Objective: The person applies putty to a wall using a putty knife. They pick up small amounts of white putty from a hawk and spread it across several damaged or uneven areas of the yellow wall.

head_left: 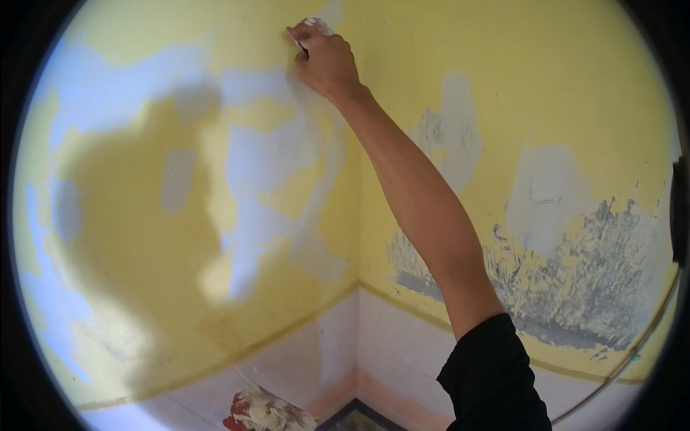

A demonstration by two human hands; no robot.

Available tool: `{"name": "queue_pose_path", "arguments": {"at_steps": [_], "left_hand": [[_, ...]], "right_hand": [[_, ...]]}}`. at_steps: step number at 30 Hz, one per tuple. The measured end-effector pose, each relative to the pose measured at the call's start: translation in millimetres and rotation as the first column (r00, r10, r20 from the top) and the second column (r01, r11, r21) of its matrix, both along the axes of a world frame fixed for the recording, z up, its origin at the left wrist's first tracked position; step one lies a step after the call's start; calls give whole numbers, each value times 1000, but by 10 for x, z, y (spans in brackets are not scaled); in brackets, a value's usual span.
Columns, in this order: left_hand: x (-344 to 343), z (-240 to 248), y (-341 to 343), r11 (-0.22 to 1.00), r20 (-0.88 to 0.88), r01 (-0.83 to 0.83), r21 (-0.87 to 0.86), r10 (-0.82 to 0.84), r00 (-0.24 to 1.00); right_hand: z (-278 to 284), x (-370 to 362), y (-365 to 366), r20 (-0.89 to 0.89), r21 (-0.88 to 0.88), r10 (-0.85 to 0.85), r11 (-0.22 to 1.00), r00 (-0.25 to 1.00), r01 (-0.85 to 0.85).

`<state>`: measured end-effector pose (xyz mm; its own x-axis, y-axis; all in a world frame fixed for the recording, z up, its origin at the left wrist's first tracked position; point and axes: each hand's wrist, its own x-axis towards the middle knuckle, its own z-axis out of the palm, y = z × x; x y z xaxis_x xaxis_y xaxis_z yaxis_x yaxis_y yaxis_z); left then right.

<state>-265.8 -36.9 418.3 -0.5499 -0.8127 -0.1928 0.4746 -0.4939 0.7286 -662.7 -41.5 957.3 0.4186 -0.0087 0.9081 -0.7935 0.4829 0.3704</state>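
My right hand [327, 65] reaches up to the yellow wall, just left of the corner. Its fingers are closed around a putty knife [313, 27], whose reddish blade is smeared with white putty and lies at the wall. A light patch of putty [332, 13] shows beside the blade. At the lower edge, a red tool [236, 420] carries a thick heap of off-white putty [266, 411]; what holds it up is hidden. My left hand is out of view.
Pale filler patches [269, 158] cover much of the left wall, with a dark shadow across it. The right wall [575, 79] has peeling grey areas [575, 287] and filled spots. Below runs a pinkish-white lower wall band [323, 337]. A thin cable [632, 352] hangs at the right.
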Motion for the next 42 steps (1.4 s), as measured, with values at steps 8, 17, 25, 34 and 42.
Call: {"name": "queue_pose_path", "arguments": {"at_steps": [8, 17, 25, 34, 42], "left_hand": [[67, -112, -64, 995, -196, 67, 78, -50, 979], [58, -321, -208, 974, -192, 47, 223, -3, 981], [260, -471, -132, 963, -81, -1, 271, 24, 996], [251, -587, -182, 972, 13, 39, 232, -43, 999], [243, -510, -333, 966, 107, 104, 237, -133, 985]], "right_hand": [[-1707, 593, 1296, 689, -298, 706, 479, 161, -826], [-3868, 1047, 1531, 716, -668, 594, 430, -366, -608], [-4737, 1619, 1300, 887, -431, 64, 476, -458, -767], [-5158, 1533, 938, 740, -508, -265, 382, -618, -772], [-5090, 1414, 914, 764, -406, -376, 351, -524, -844]]}}
